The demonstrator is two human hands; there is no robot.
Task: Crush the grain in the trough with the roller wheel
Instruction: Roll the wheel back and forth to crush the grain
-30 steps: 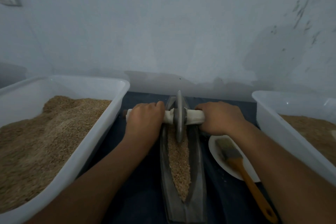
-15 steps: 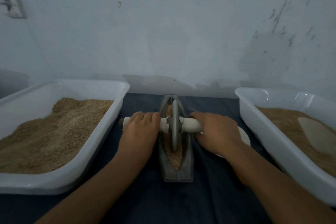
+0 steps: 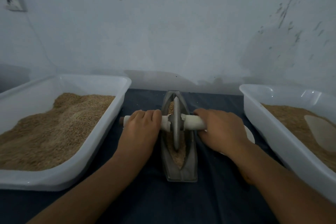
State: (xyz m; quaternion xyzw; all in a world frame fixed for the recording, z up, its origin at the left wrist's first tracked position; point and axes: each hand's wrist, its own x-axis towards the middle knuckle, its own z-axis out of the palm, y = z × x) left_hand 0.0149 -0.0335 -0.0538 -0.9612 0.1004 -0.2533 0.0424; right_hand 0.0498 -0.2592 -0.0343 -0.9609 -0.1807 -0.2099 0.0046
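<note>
In the metal trough, pale grain surrounds the upright roller wheel.

Two bare forearms in view, no sleeves, no gloves. Left hand and right hand bare: no rings, watch, or wristbands visible.

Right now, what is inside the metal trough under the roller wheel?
The trough holds tan grain, seen in front of and behind the roller wheel. The wheel hides the grain directly beneath it, so how crushed that part is cannot be told.
</note>
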